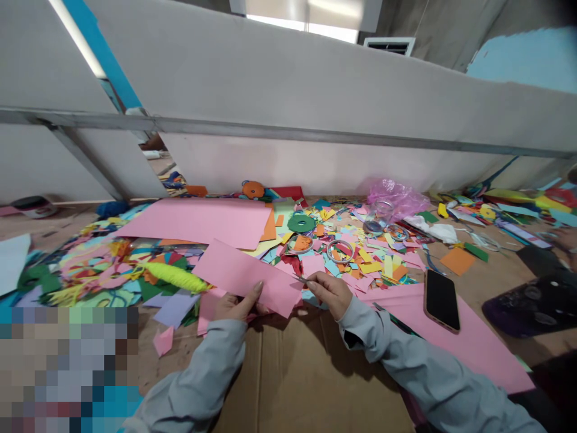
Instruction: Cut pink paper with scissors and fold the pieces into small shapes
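Observation:
My left hand (241,304) grips a pink paper rectangle (252,276) near its lower edge, thumb on top. At the right end of that sheet, my right hand (328,291) is closed on small scissors (301,279), whose blades meet the paper's edge. Most of the scissors is hidden by the fingers. Below both hands lies a brown cardboard sheet (311,379). Another pink piece (206,310) lies partly under my left hand.
A large pink sheet (202,222), paper scraps (360,258), yellow yarn (174,276) and a pink plastic bag (396,198) lie ahead. A phone (442,299) rests on pink paper (482,346) at right. A dark container (532,304) stands beyond it.

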A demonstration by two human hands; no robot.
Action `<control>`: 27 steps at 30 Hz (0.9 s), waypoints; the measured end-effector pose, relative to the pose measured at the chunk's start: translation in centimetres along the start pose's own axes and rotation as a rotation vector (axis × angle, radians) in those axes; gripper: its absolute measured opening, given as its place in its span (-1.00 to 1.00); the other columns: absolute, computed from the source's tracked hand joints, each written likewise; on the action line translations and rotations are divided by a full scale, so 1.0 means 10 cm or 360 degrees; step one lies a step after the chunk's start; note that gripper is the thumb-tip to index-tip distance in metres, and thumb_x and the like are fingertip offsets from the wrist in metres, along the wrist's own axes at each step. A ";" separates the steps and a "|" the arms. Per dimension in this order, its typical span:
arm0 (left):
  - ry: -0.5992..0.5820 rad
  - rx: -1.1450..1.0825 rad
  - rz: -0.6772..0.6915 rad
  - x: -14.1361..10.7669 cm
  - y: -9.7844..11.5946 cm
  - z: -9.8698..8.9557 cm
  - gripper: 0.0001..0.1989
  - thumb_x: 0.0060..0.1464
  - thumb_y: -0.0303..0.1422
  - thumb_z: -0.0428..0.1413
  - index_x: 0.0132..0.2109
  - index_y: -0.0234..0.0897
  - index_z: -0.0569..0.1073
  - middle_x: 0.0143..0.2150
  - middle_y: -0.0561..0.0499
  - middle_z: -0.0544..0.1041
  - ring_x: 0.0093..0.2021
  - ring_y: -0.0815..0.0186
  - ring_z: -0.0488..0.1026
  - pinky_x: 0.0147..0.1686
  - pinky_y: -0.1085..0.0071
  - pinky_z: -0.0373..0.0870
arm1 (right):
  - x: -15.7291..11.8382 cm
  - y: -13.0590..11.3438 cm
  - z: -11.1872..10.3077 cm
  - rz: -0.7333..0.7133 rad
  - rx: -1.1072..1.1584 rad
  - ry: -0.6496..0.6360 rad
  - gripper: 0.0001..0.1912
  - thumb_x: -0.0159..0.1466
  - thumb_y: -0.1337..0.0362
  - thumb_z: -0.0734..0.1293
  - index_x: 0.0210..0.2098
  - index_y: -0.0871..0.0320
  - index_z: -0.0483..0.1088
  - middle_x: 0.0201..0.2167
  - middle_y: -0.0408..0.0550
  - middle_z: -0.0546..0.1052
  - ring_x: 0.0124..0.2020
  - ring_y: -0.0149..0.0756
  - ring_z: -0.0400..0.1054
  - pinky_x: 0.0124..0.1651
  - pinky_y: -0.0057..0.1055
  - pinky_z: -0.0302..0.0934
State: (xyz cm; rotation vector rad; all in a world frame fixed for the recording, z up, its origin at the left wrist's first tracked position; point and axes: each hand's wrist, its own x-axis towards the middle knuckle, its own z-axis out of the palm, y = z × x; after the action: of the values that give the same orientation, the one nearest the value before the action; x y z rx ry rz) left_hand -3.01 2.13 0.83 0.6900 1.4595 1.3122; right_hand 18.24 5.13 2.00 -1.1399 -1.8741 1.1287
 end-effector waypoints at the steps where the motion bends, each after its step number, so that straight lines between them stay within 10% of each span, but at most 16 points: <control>1: -0.0011 -0.0012 0.0007 0.00 0.00 0.00 -0.66 -0.25 -0.16 0.28 -0.61 -0.37 0.44 -0.77 0.03 0.44 -0.79 0.33 0.34 -0.73 0.42 0.38 | 0.00 -0.01 0.00 0.0004 -0.0008 -0.0005 -0.66 0.28 0.03 0.16 -0.29 0.16 0.38 -0.60 -0.22 0.30 -0.55 -0.45 0.18 -0.46 -0.53 0.05; 27: -0.0061 -0.0073 -0.0075 0.02 -0.03 -0.01 -0.71 -0.27 -0.20 0.30 -0.59 -0.35 0.45 -0.75 0.01 0.47 -0.73 0.28 0.39 -0.71 0.42 0.37 | 0.00 0.03 0.00 -0.0021 -0.0141 0.0036 -0.68 0.29 0.06 0.16 -0.32 0.16 0.39 -0.57 -0.20 0.33 -0.50 -0.44 0.20 -0.42 -0.53 0.06</control>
State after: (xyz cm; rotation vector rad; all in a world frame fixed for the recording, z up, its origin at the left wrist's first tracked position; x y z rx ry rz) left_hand -3.09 2.22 0.48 0.6440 1.4026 1.2858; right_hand 18.29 5.23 1.72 -1.1823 -1.9280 1.0299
